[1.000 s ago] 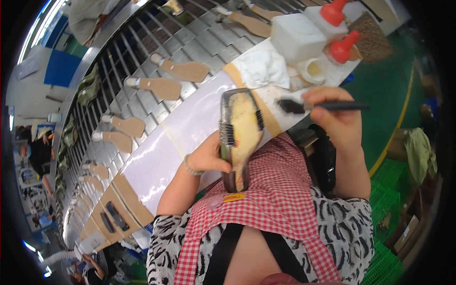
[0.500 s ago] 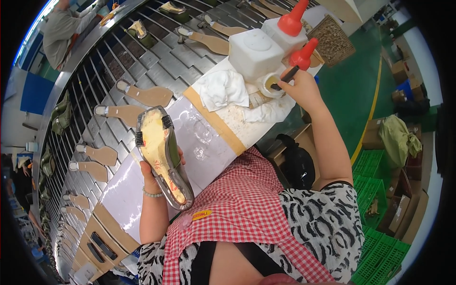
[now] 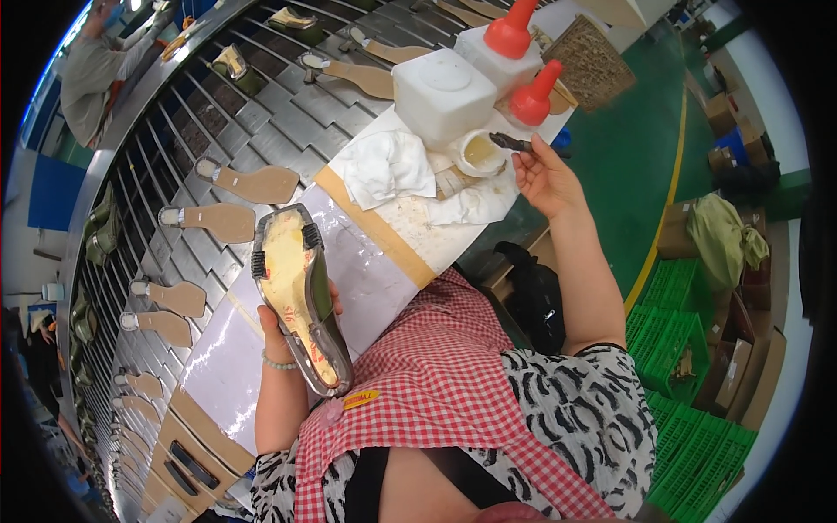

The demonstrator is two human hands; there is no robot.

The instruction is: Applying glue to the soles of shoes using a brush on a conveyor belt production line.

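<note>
— Head view: what's changed?
— The brush (image 3: 521, 146) has come out of the jar (image 3: 481, 153) and hovers by its rim, right hand (image 3: 552, 183) pinching the handle. The dip looks finished.
— And the shoe (image 3: 288, 270)?
— Clamped in the left hand (image 3: 277, 338), underside up, thumb along one side, fingers along the other. It reaches past the grip at both ends, well apart from the brush.

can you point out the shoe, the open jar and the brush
Shoe (image 3: 297, 301), head view, middle of its pale underside.
Open jar (image 3: 485, 171), head view, lower part of its white rim.
Brush (image 3: 510, 142), head view, dark bristle end.
</note>
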